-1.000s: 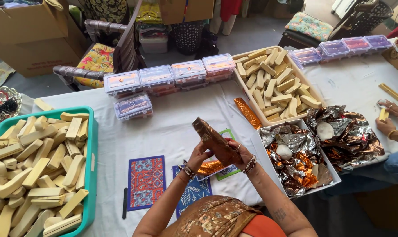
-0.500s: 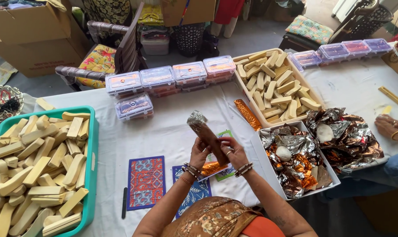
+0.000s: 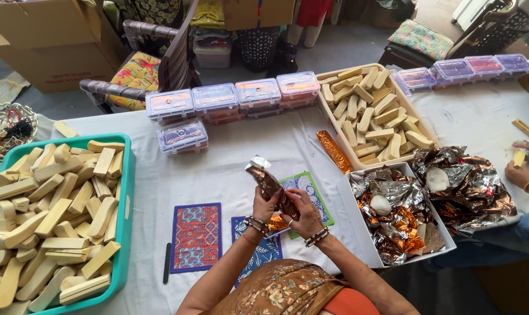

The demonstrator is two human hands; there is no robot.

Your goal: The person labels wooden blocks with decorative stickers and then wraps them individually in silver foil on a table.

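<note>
Both my hands hold a bar wrapped in brown-and-silver foil [image 3: 265, 177] upright above the white-covered table [image 3: 229, 169]. My left hand [image 3: 265, 204] grips its lower part from the left and my right hand [image 3: 302, 211] closes on it from the right. The foil's top end is bunched and points up and left. Under my hands lie a green patterned card [image 3: 311, 192] and a blue patterned card [image 3: 258, 245], with a scrap of orange foil between them.
A teal tub [image 3: 124, 175] of cream bars stands at the left, a beige tray [image 3: 328, 111] of bars at the back right. A white box [image 3: 349, 204] holds crumpled foil sheets. Clear lidded boxes [image 3: 218, 96] line the back. Another person's hands [image 3: 524, 163] work at the right.
The foil-wrapped bar has swung from leaning right to standing upright, tipped slightly left. My hands have closed in lower around it.
</note>
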